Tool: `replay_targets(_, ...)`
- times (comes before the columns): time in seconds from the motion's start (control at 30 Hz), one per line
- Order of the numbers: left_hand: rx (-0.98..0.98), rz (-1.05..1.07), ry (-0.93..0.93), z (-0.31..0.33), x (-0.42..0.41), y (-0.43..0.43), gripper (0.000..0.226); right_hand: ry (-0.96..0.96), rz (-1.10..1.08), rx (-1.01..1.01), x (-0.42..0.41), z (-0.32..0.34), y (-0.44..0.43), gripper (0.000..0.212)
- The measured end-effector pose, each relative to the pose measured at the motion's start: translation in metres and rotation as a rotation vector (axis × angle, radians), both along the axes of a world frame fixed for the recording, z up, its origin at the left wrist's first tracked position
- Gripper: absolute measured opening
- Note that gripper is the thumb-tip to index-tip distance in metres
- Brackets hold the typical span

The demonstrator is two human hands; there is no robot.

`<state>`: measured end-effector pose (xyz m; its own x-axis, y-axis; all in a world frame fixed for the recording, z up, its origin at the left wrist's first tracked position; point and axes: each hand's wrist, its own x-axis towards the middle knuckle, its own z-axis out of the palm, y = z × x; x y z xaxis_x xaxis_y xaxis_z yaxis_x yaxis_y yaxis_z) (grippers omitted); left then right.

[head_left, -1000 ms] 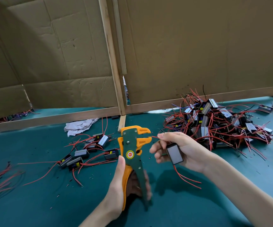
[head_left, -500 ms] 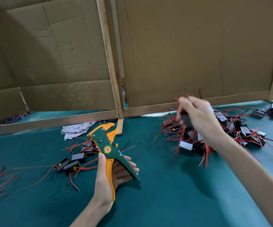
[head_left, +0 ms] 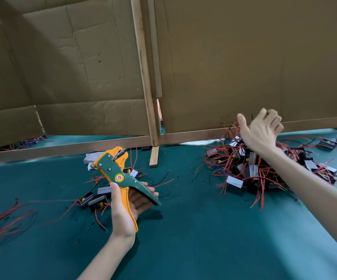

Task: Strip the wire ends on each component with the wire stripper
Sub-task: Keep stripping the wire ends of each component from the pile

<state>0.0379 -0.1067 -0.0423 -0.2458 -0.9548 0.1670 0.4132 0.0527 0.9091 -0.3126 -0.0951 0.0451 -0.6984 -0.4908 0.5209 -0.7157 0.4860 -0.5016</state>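
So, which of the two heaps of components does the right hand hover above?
The large heap on the right, a dense tangle of red wires; the small group lies by the wire stripper in the left hand.

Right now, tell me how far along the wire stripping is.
Done: cannot be confirmed, since the wire ends are too small to see. A small group of components lies apart on the left, perhaps a finished batch. In hand: the left hand grips the wire stripper, and the right hand hovers empty over the big pile. Left: probably most of that pile.
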Motion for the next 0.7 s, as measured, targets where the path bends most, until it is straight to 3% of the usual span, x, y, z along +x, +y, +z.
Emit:
replay_targets(0.07, 0.012, 0.018, 0.007, -0.002, 0.000, -0.002, 0.080, 0.224, 0.131, -0.242, 0.039, 0.005, 0.005, 0.046)
replay_targets(0.13, 0.020, 0.033, 0.006, -0.003, 0.001, -0.003, 0.080, 0.186, 0.391, -0.334, 0.089, 0.000, 0.011, 0.016)
replay_targets(0.2, 0.030, 0.047, 0.004, -0.005, 0.001, -0.004, 0.081, -0.226, 0.579, -0.156, 0.136, -0.014, 0.017, 0.011)
replay_targets(0.3, 0.042, 0.079, 0.016, -0.003, 0.001, -0.005, 0.082, -1.148, 0.708, 0.114, 0.187, -0.041, 0.020, 0.012)
replay_targets(0.33, 0.041, 0.090, 0.027, -0.003, 0.001, -0.005, 0.081, -1.370, 0.720, 0.102, 0.198, -0.047, 0.019, 0.014)
replay_targets(0.4, 0.032, 0.095, 0.043, -0.002, 0.000, -0.006, 0.081, -1.606, 0.698, -0.011, 0.211, -0.057, 0.015, 0.023)
replay_targets(0.47, 0.022, 0.087, 0.054, -0.002, -0.001, -0.006, 0.079, -1.630, 0.682, -0.085, 0.221, -0.063, 0.008, 0.016)
replay_targets(0.6, 0.022, 0.080, 0.068, -0.002, 0.000, -0.006, 0.078, -1.424, 0.663, -0.040, 0.228, -0.069, 0.000, 0.004)
replay_targets(0.7, 0.016, 0.088, 0.043, -0.003, 0.000, -0.005, 0.079, -1.378, 0.669, -0.121, 0.224, -0.064, -0.001, 0.012)
